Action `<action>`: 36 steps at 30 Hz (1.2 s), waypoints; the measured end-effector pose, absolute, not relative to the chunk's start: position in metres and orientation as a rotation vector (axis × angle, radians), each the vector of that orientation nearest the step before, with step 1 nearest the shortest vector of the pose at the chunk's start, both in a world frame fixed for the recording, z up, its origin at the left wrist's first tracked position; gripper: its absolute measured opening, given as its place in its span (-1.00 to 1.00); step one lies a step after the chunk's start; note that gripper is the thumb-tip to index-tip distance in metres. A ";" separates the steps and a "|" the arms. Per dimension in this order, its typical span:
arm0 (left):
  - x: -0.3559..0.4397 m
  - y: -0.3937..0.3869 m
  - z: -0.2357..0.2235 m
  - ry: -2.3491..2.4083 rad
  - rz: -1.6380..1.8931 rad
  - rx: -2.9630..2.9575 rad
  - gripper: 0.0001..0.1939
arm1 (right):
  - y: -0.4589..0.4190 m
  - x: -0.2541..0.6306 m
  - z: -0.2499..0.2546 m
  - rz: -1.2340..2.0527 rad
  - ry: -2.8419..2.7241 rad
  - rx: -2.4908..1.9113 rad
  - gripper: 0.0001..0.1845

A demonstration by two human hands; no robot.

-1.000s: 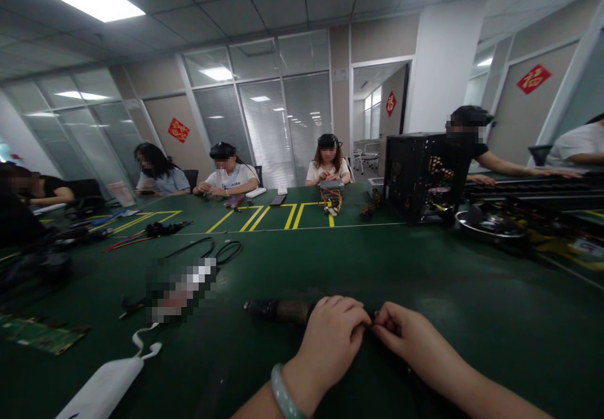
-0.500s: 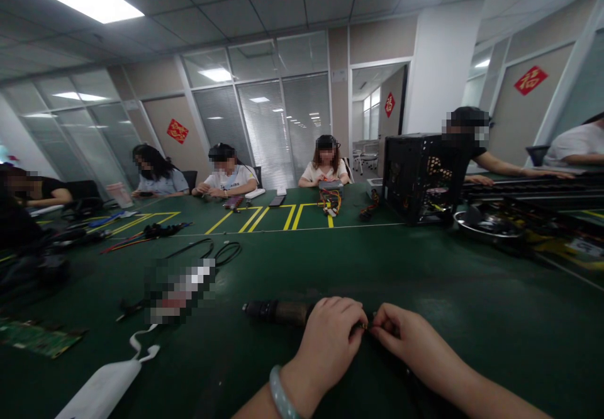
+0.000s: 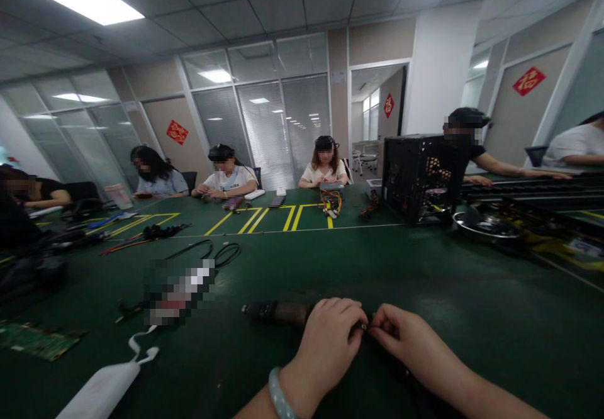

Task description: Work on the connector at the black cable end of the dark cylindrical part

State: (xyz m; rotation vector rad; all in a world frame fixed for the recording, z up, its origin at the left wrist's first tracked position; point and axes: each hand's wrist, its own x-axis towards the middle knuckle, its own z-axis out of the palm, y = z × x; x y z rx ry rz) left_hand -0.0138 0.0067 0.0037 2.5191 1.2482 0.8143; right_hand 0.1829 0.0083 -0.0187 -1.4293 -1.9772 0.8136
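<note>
My left hand [image 3: 330, 340], with a pale green bangle on the wrist, is curled over the right end of a dark cylindrical tool [image 3: 278, 312] lying on the green table [image 3: 330, 262]. My right hand [image 3: 403, 337] meets it fingertip to fingertip, its fingers pinched on a small metallic part [image 3: 365, 327] at the tool's tip. The tool's handle sticks out to the left of my left hand. What lies under my palms is hidden.
A white pouch with a strap [image 3: 106, 387] lies at the front left, a green circuit board [image 3: 40, 340] further left, black cables [image 3: 217, 252] beyond. A black computer case [image 3: 419, 177] stands at the right. Several other people sit along the far and side edges.
Both hands stay together at the tool's tip with only tiny finger shifts; the view has tilted very slightly.
</note>
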 end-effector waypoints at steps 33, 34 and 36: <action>-0.015 0.008 0.003 1.232 0.811 2.532 -0.80 | 0.010 0.182 -0.022 0.793 -1.981 -1.452 -0.91; -0.015 0.007 0.003 1.233 0.808 2.536 -0.80 | 0.010 0.182 -0.022 0.795 -1.978 -1.453 -0.91; -0.014 0.006 0.004 1.248 0.806 2.535 -0.78 | 0.010 0.182 -0.021 0.804 -1.972 -1.450 -0.91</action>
